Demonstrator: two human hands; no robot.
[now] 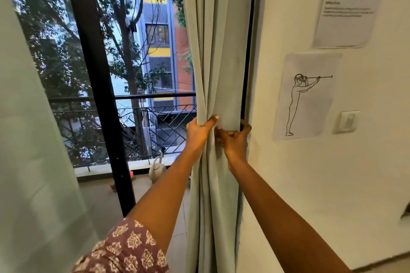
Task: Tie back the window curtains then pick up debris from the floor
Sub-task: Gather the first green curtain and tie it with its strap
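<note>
Left hand [200,131] and right hand [235,138] bunch curtain [218,51] beside wall [288,162].

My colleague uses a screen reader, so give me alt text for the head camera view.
Both hands gather a pale green curtain beside a window: the left hand grips its folds, the right hand wraps its wall-side edge. Paper sheets and a light switch are on the white wall.
</note>
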